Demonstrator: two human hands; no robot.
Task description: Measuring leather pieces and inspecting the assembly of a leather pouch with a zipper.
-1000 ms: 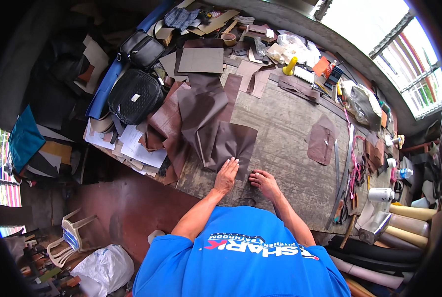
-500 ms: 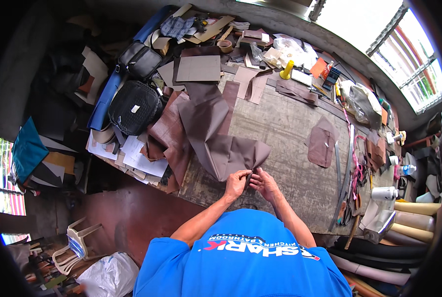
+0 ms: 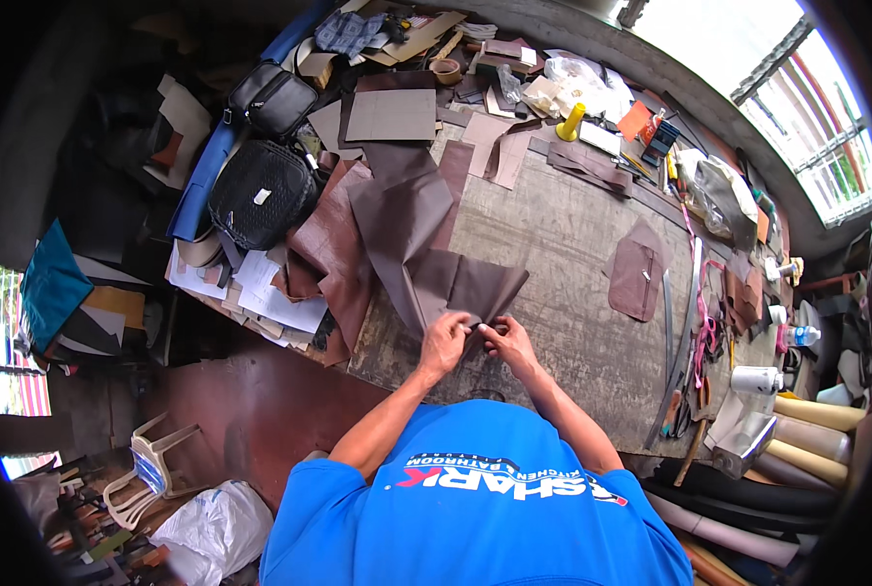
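The left hand (image 3: pixel 443 344) and the right hand (image 3: pixel 510 344) are close together, fingertips pinched on the near edge of a large, creased, dark brown leather-like sheet (image 3: pixel 404 215) — it lies toward the left of the worn grey-brown wooden table (image 3: pixel 563 234), just beside a reddish-brown leather piece (image 3: pixel 330 242). Well to their right lies a flat, maroon, pouch-shaped panel (image 3: pixel 636 278).

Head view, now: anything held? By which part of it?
Yes: the dark brown sheet, at its near edge, by the left hand and right hand. Exact finger contact is too small to tell.
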